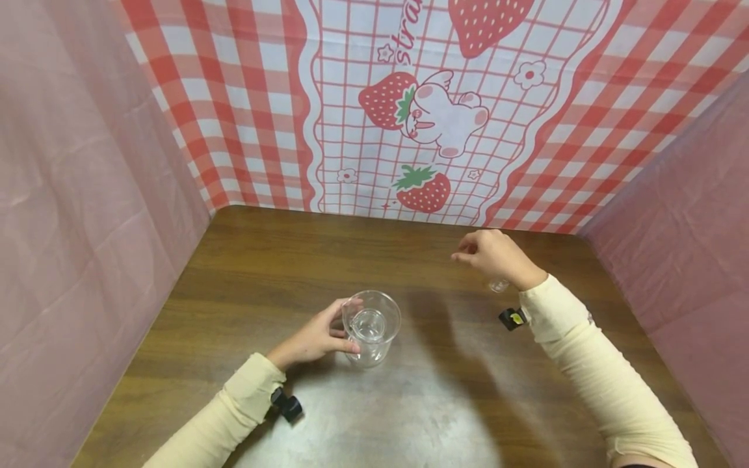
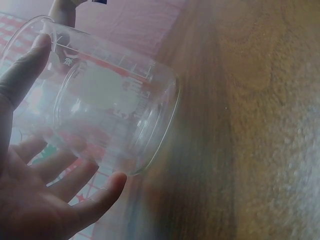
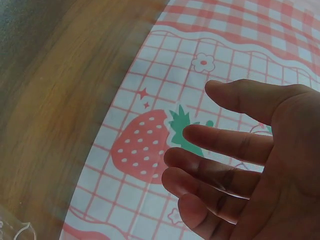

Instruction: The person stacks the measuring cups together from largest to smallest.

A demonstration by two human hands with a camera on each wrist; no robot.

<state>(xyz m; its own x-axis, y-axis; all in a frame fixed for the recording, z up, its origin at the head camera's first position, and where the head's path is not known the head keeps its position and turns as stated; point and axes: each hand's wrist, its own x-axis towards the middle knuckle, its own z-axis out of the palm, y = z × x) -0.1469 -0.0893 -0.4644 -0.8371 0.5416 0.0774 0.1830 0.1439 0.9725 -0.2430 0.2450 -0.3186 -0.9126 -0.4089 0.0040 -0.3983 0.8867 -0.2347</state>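
Note:
A clear glass beaker [image 1: 380, 354] stands on the wooden table with a smaller clear glass vessel [image 1: 370, 325] inside it. My left hand [image 1: 318, 335] holds the beaker from its left side, thumb in front and fingers round the back. White measuring marks show on the beaker [image 2: 112, 55] in the left wrist view. Over the far right part of the table hovers my right hand [image 1: 497, 257], fingers loosely bent and nothing in them. In the right wrist view, the right hand [image 3: 260, 165] has its thumb apart from the fingers. Partly hidden below that wrist is a small clear glass piece [image 1: 499, 285].
A strawberry-print cloth [image 1: 351, 143] hangs behind the table's back edge. Pink curtains [image 1: 88, 162] close off the left and right sides. Bare brown wood of the table [image 1: 281, 253] lies around the beaker. Each wrist wears a small black camera [image 1: 287, 406].

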